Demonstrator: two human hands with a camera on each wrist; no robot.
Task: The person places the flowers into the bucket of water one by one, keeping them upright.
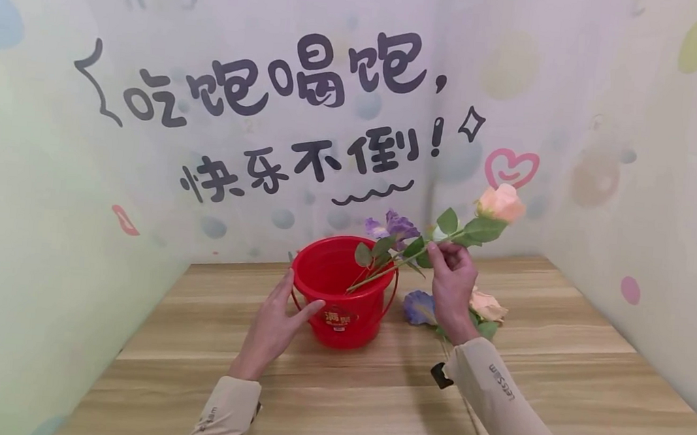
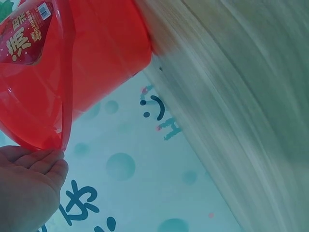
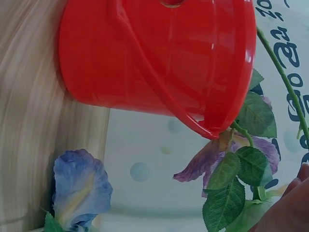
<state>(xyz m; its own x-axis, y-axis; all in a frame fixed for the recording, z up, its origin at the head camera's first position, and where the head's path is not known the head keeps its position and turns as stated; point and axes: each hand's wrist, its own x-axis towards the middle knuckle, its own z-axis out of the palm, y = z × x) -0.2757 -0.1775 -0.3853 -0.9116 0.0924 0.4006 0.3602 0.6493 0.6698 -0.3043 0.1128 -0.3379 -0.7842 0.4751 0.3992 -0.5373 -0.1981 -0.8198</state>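
Note:
A red bucket (image 1: 348, 333) stands upright on the wooden table. My left hand (image 1: 269, 327) rests its outstretched fingers against the left side of the rim, near the handle's joint, with the thumb spread along the front. Between the thumb and fingers of my right hand (image 1: 455, 291) is the stem of a peach rose (image 1: 501, 203), pinched below the bloom. That stem slants down left, its lower end inside the bucket's mouth. A purple flower (image 3: 205, 164) with green leaves leans out over the bucket's right rim. The bucket's bottom inside is hidden.
On the table (image 1: 190, 355) right of the bucket lie a blue flower (image 3: 82, 186) and another peach flower (image 1: 488, 305), partly behind my right hand and sleeve. A long stem runs toward the front. Patterned walls enclose the table at the back and sides.

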